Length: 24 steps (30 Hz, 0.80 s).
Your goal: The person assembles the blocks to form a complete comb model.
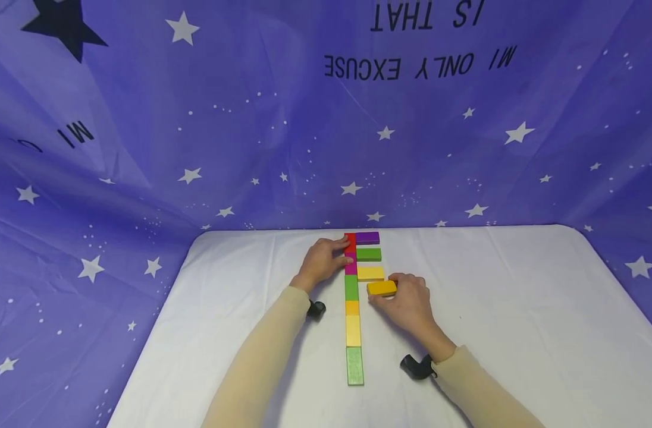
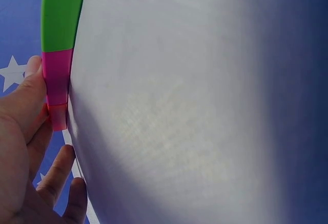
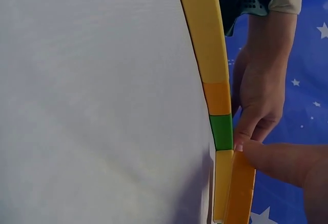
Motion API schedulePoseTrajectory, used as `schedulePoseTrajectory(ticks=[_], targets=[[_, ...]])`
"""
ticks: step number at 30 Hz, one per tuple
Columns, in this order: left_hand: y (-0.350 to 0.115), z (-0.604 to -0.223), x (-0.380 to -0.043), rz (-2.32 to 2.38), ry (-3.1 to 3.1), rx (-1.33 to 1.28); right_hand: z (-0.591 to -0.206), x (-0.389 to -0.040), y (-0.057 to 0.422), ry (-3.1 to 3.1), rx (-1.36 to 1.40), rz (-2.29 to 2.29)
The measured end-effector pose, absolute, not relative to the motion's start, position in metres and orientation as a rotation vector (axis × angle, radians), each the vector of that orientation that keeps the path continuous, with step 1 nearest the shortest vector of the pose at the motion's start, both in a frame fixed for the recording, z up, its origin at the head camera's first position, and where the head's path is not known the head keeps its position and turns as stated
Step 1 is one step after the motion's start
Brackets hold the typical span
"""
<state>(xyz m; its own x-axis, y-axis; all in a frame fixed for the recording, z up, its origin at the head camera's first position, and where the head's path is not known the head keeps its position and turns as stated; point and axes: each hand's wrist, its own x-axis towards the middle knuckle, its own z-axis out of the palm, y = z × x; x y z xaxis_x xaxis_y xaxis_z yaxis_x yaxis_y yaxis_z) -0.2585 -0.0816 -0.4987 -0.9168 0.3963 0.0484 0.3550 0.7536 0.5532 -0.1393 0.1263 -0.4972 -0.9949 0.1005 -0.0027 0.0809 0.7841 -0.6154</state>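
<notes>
A column of coloured blocks runs down the white table, from a red block (image 1: 350, 245) and a magenta block (image 1: 350, 267) at the far end to a light green block (image 1: 355, 366) at the near end. My left hand (image 1: 322, 260) lies along its far left side, extended fingers touching the red block and thumb against the magenta one. Between thumb and fingers, my right hand (image 1: 410, 301) pinches an orange block (image 1: 382, 289) just right of the column. Beyond it, a yellow block (image 1: 370, 274), a green block (image 1: 369, 255) and a purple block (image 1: 367, 238) extend rightward from the column.
The column also has a green block (image 1: 351, 288), a small orange block (image 1: 352, 307) and a yellow block (image 1: 353, 330). Black wrist mounts (image 1: 418, 367) hang beneath both sleeves. A purple cloth with stars (image 1: 304, 119) hangs behind the white tabletop (image 1: 519, 333).
</notes>
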Motion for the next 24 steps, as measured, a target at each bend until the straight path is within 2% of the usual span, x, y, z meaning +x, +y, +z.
schedulePoseTrajectory(ticks=[14, 24], targets=[[-0.080, -0.499, -0.256, 0.877, 2.885, 0.612, -0.502, -0.140, 0.122, -3.022, -0.044, 0.788], [-0.080, -0.501, -0.258, 0.869, 2.902, 0.622, -0.499, -0.139, 0.134, -2.999, 0.055, 0.863]])
